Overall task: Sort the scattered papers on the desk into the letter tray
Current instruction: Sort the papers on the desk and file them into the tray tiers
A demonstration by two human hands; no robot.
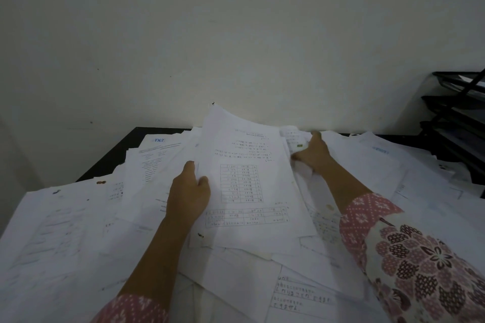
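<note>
1. The left hand (187,196) grips the near-left edge of a sheaf (246,178) of printed sheets, thumb on top and fingers hidden below. It holds one edge only, so the lower sheets could slip free and fall back onto the pile.
2. The right hand (313,153) reaches to the sheaf's far-right edge, with its fingers curled into the paper there. How many sheets it catches is hidden. A bunched pinch like this could crease or tear a page, or drag along sheets that do not belong.
3. The sheaf sits mid-tabletop between the two hands. Its far edge is raised and curls toward the wall (236,34), and its edges are ragged rather than squared. It is limp and could buckle or fan apart when lifted.
4. The scattered papers (65,231) cover the tabletop (115,155) on every side and lie close to its left edge. The patterned sleeve (409,257) lies over the near-right ones. A sideways pull or a dragging sleeve could sweep loose sheets off to the floor.
5. The letter tray (462,123) stands at the far right, well apart from both hands and only partly in view. Its tiers look closely stacked, so an unsquared sheaf could snag on a rim and spill.
</note>
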